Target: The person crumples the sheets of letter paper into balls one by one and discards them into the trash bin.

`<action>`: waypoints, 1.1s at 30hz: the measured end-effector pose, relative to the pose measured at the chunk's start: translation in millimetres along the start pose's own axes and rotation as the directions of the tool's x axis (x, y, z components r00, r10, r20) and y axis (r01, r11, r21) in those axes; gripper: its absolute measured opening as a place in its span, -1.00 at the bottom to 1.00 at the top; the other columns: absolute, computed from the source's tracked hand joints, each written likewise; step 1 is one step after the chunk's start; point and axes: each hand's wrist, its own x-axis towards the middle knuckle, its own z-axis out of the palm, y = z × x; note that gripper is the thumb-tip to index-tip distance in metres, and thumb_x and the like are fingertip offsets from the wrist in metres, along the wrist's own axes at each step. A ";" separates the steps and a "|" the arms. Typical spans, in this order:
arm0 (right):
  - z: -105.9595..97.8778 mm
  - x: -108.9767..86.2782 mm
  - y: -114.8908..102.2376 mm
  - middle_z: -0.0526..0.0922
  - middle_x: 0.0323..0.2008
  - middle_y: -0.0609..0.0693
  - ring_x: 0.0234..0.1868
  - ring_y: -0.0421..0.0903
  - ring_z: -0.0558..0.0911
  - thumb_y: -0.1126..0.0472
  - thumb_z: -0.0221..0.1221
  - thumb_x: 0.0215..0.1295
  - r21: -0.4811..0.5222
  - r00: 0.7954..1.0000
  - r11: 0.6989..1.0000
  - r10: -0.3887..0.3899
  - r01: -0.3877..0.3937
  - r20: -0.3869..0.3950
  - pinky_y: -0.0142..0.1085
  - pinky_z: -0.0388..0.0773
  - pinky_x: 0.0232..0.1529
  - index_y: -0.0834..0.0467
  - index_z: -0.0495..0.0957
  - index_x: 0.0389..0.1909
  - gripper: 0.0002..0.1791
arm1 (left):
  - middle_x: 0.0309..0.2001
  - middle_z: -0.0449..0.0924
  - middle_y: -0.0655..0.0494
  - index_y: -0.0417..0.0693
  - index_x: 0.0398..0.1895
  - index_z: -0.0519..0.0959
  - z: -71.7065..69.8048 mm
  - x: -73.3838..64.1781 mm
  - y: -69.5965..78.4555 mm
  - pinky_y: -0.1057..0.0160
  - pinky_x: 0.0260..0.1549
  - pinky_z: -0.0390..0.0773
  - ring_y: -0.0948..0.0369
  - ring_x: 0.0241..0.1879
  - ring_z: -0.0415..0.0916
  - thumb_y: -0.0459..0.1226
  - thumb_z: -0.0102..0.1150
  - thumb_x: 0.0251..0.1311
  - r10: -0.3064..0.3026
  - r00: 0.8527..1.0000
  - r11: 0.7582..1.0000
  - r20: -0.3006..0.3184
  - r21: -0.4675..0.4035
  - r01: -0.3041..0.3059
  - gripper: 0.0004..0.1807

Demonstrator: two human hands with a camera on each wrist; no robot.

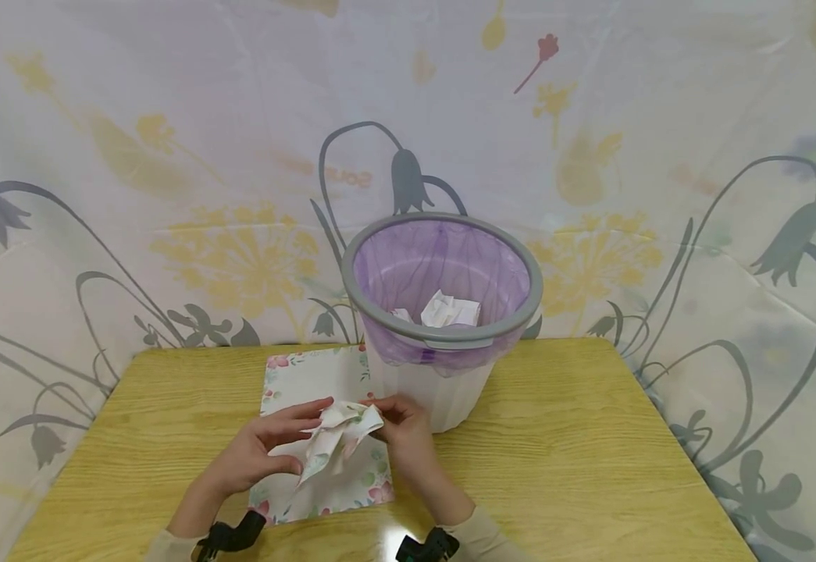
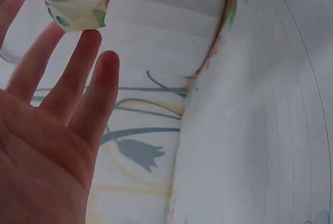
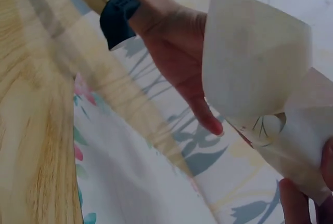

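Over the table, my right hand [image 1: 411, 445] pinches a crumpled, folded piece of flower-printed paper [image 1: 340, 437] at its right side. In the right wrist view the creased paper [image 3: 255, 57] fans out above the right fingertips. My left hand [image 1: 263, 449] has its fingers spread at the paper's left side. From the left wrist, its extended fingertips [image 2: 106, 68] show right at the paper's lower edge. Beneath both hands lies a flat white sheet [image 1: 309, 382] with a floral border, and the left wrist view shows ruled lines on it.
Just behind the right hand stands a white bin [image 1: 443, 390] with a grey rim [image 1: 534, 289] and a purple liner [image 1: 443, 242]. Crumpled white paper [image 1: 450, 310] lies inside. A printed cloth [image 1: 239, 156] hangs behind the wooden table [image 1: 576, 468].
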 end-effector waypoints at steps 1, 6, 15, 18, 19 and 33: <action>0.0 0.2 0.2 0.72 -0.15 0.14 -0.18 -0.15 0.70 0.45 0.23 0.29 0.016 1.000 1.000 0.013 -0.013 -0.007 -0.28 0.67 -0.20 0.57 0.53 -0.15 -0.78 | 0.47 0.15 -0.26 -0.33 0.35 0.41 0.4 0.2 -0.9 0.14 0.19 0.47 0.05 0.42 0.21 -0.60 0.23 0.17 0.007 1.000 1.000 0.004 -0.006 -0.007 -0.38; 2.8 -0.6 1.6 0.73 -0.15 0.13 -0.18 -0.13 0.71 0.51 0.21 0.26 0.065 0.998 0.996 0.061 -0.060 -0.023 -0.26 0.67 -0.17 0.55 0.52 -0.16 -0.81 | 0.45 0.10 -0.38 -0.25 0.36 0.42 9.4 4.7 -6.5 0.19 0.27 0.35 -0.02 0.42 0.19 -0.62 0.26 0.12 0.053 0.999 0.997 -0.011 0.051 -0.053 -0.33; 12.9 -2.9 4.5 0.74 -0.20 0.15 -0.18 -0.16 0.69 0.52 0.22 0.26 0.057 0.997 0.998 0.001 0.004 -0.078 -0.29 0.67 -0.18 0.58 0.53 -0.22 -0.84 | 0.32 0.38 -0.27 -0.16 0.03 0.67 29.6 15.3 -14.3 0.26 0.03 0.57 0.13 0.31 0.37 -0.72 0.29 0.00 0.071 0.970 0.987 -0.232 0.154 -0.035 -0.48; 15.4 -3.3 5.2 0.74 -0.19 0.19 -0.20 -0.17 0.69 0.51 0.22 0.28 0.048 0.997 0.999 -0.018 0.021 -0.069 -0.30 0.67 -0.18 0.52 0.57 -0.27 -0.91 | 0.26 0.44 -0.29 -0.16 -0.07 0.69 33.6 16.5 -15.3 0.24 -0.25 0.68 0.14 0.22 0.46 -0.72 0.31 -0.03 0.059 0.951 0.987 -0.302 0.162 -0.010 -0.54; 16.1 -3.4 5.6 0.73 -0.19 0.20 -0.21 -0.17 0.69 0.51 0.22 0.28 0.046 0.997 0.998 -0.027 0.030 -0.068 -0.30 0.67 -0.19 0.51 0.57 -0.28 -0.92 | 0.24 0.45 -0.30 -0.16 -0.09 0.70 34.7 16.6 -15.7 0.24 -0.30 0.69 0.13 0.19 0.48 -0.71 0.32 -0.03 0.054 0.945 0.987 -0.323 0.162 -0.001 -0.55; 19.8 -7.0 7.8 0.66 -0.07 0.35 0.07 -0.03 0.62 0.51 0.25 0.24 -0.068 0.988 0.986 -0.155 0.154 -0.008 -0.31 0.60 0.00 0.49 0.59 -0.29 -0.92 | -0.01 0.64 -0.19 -0.23 -0.46 0.61 43.9 19.4 -13.7 0.33 -0.34 0.67 0.19 -0.03 0.59 -0.76 0.25 -0.04 -0.026 0.845 0.986 -0.535 0.127 0.111 -0.70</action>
